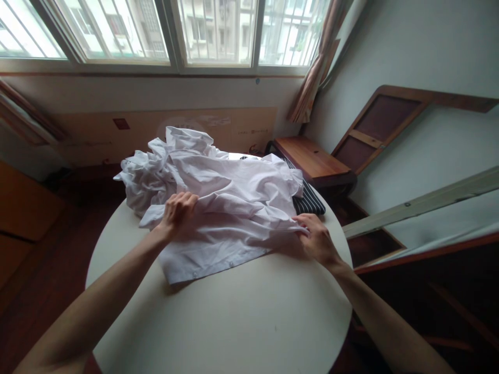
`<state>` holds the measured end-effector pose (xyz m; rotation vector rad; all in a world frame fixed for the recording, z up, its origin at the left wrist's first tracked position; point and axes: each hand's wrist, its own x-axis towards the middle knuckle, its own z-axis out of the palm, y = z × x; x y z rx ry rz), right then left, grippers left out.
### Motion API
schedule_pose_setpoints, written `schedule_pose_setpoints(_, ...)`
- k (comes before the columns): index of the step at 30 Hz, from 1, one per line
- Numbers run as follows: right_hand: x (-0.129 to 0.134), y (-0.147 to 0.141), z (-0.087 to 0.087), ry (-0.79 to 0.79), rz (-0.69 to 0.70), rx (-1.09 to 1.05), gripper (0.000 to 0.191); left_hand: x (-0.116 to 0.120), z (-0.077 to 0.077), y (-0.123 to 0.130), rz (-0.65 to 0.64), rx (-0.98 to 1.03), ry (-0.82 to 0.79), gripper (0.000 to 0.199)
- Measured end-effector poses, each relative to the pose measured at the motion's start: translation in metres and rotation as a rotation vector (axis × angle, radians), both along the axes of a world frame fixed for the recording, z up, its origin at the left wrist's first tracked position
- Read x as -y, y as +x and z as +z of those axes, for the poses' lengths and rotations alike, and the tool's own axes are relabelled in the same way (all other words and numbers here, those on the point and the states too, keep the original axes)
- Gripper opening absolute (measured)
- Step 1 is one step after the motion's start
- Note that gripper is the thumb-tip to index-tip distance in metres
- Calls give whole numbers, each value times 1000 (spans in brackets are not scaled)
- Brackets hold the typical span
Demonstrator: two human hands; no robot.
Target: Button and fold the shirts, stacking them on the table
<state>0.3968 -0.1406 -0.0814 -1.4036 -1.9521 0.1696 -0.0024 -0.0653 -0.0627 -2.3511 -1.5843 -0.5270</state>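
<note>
A white button-up shirt (pixel 230 223) lies spread and wrinkled over the table, its edge with small buttons toward me. My left hand (pixel 178 212) is closed on a fold of it, left of the middle. At the right side my right hand (pixel 315 240) pinches another part of the shirt between thumb and fingers. Behind and to the left rises a heap of crumpled white cloth (pixel 146 179); where it parts from the shirt I cannot tell. A dark striped folded cloth (pixel 310 200) sticks out from under the white fabric at the right.
The round white table (pixel 234 322) stands before me. Beyond it are a low wooden stand (pixel 312 158), a leaning wooden frame (pixel 380 122) and a large board (pixel 241 127) below the window (pixel 218 31). A curtain (pixel 312 88) hangs at the window's right.
</note>
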Motion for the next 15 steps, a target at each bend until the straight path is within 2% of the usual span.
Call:
schedule_pose_setpoints(2, 0, 9, 5, 84, -88, -21, 28, 0, 8, -11, 92, 275, 172, 22)
schedule_pose_setpoints(4, -1, 20, 11, 157, -182, -34, 25, 1, 22, -23, 207, 514, 320, 26)
schedule_pose_setpoints(6, -4, 30, 15, 201, -268, -59, 24, 2, 38, -35, 301, 653, 424, 27)
schedule_pose_setpoints(9, -10, 43, 19, 211, -359, -118, 25, 2, 55, -50, 376, 754, 459, 21)
schedule_pose_setpoints(12, -14, 48, 19, 119, -377, -197, 21, -2, 54, -63, 435, 825, 403, 21)
schedule_pose_setpoints(15, -20, 49, 18, 0, -316, -399, 18, -7, 41, -76, 486, 885, 365, 21)
